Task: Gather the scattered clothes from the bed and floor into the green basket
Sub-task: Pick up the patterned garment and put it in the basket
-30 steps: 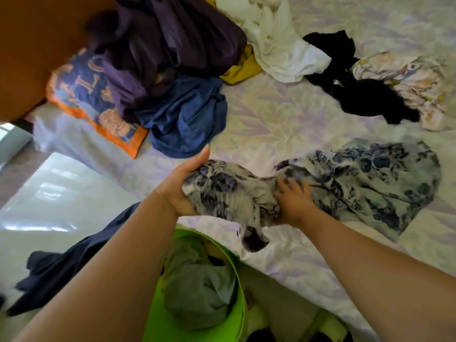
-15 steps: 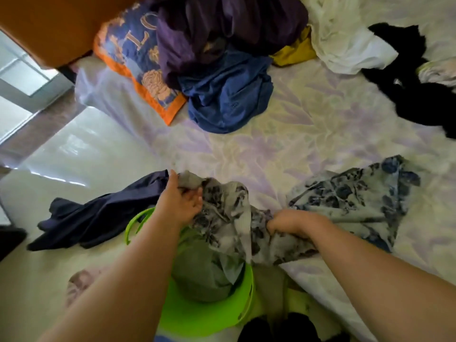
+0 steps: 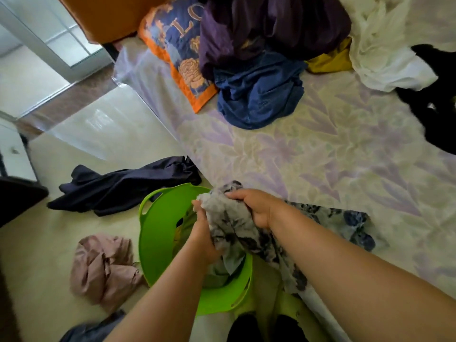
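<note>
Bedroom, glossy pale tile floor [image 3: 116, 129], bed [image 3: 333, 149] with a lilac leaf-print sheet. We're at the bed edge with the green basket [image 3: 158, 233] on the floor just below us. Both hands are clenched on the grey-white floral garment [image 3: 237, 230]: left hand [image 3: 204, 240] down inside the basket mouth gripping a bunch of it, right hand [image 3: 254, 208] fisted on the top fold over the rim. The tail of the fabric trails under the right forearm onto the sheet, so it's only partly in. To do this well we'd feed it hand over hand, push the bunch down onto the grey-green item already inside, and pull the tail off the mattress so nothing hangs over the rim. Fabric looks thin, limp, dark blue blotchy flowers on pale ground; should compress easily. Not yet collected: navy garment [image 3: 123, 186] and pink garment [image 3: 103, 267] on the floor beside the basket; on the bed, blue [image 3: 259, 95], purple [image 3: 266, 28], mustard [image 3: 330, 60], white [image 3: 385, 50] and black [image 3: 434, 114] pieces near the pillow [image 3: 177, 53].
</note>
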A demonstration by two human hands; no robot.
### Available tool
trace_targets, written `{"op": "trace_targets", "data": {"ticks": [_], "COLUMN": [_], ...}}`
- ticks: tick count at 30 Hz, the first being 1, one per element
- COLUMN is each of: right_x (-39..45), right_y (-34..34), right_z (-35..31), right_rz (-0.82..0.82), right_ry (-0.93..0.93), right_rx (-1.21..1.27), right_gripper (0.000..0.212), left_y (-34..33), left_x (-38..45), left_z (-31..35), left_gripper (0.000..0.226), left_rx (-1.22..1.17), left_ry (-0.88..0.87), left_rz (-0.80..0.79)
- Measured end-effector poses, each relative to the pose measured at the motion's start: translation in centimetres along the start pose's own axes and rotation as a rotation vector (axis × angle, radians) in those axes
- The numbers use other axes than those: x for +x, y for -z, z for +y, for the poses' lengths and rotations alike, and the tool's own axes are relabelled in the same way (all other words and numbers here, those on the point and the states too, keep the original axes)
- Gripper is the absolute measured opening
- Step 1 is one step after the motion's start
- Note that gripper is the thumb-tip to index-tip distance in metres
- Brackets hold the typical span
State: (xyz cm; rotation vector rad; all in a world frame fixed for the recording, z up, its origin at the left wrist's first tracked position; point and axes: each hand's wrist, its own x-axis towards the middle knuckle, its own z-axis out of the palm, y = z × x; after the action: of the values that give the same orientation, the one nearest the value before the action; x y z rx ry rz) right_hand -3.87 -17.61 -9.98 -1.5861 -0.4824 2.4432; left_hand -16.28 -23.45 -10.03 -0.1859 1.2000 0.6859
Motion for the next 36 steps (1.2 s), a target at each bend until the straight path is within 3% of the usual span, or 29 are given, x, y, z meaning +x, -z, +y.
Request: {"op": "trace_targets", "data": {"ticks": [3, 5, 7, 9, 11, 13, 15, 16, 18, 22, 25, 28, 31, 34, 36], "right_x": [1.4, 1.8, 2.2, 1.8, 1.9, 2.8, 4.2, 4.2, 4.3, 3.5, 3.0, 3.1, 3.4, 3.8, 4.2], "right_y": [-2.1, -3.1, -3.4, -3.6, -3.5, -4.2, -5.4, -6.0, -7.1, -9.8, -11.1, -12.3, -13.9, -15.2, -15.4], "right_z": [-0.1, 0.0, 0.5, 1.1, 2.2, 3.6, 4.8, 5.0, 5.2, 4.6, 3.7, 3.4, 3.0, 1.8, 1.2], "right_rz": [0.078, 0.138, 0.075, -0.053, -0.18, -0.076, 0.187, 0.237, 0.152, -0.08, -0.114, -0.204, -0.271, -0.233, -0.177], "right_ry": [0.129, 0.187, 0.237, 0.258, 0.189, 0.221, 0.36, 0.44, 0.549, 0.439, 0.278, 0.162, 0.108, 0.125, 0.133], "right_rx": [0.128, -0.099, -0.513, -0.808, -0.891, -1.058, -1.316, -1.302, -1.114, -0.965, -0.608, -0.307, -0.157, -0.136, -0.155], "right_gripper": [0.038, 0.065, 0.091, 0.077, 0.066, 0.076, 0.091, 0.091, 0.082, 0.049, 0.014, 0.019, 0.026, 0.025, 0.024], "left_y": [1.7, 2.5, 3.7, 4.7, 5.9, 7.1, 8.4, 8.8, 9.6, 10.9, 12.3, 13.1, 13.6, 12.4, 14.9], "left_x": [0.2, -0.1, -0.5, -1.0, -1.6, -2.4, -3.2, -3.8, -4.6, -6.0, -5.8, -6.2, -7.2, -8.5, -5.8], "left_z": [0.3, 0.7, 1.1, 2.1, 3.2, 4.2, 5.2, 5.5, 6.1, 7.0, 7.7, 7.7, 7.2, 6.7, 6.3], "left_gripper": [0.104, 0.098, 0.088, 0.069, 0.043, 0.027, 0.023, 0.022, 0.023, 0.026, 0.057, 0.061, 0.053, 0.051, 0.07], "left_rx": [-0.015, 0.068, 0.081, 0.053, 0.08, 0.147, 0.178, 0.179, 0.232, 0.237, 0.004, -0.099, 0.229, 0.329, 0.267], "left_ry": [-0.06, -0.069, -0.095, -0.199, -0.252, -0.227, -0.193, -0.174, -0.136, -0.164, -0.341, -0.421, -0.406, -0.376, -0.289], "left_rz": [-0.023, 0.009, 0.02, 0.037, 0.052, 0.091, 0.105, 0.097, 0.079, 0.124, 0.181, 0.403, 0.625, 0.673, 0.661]}}
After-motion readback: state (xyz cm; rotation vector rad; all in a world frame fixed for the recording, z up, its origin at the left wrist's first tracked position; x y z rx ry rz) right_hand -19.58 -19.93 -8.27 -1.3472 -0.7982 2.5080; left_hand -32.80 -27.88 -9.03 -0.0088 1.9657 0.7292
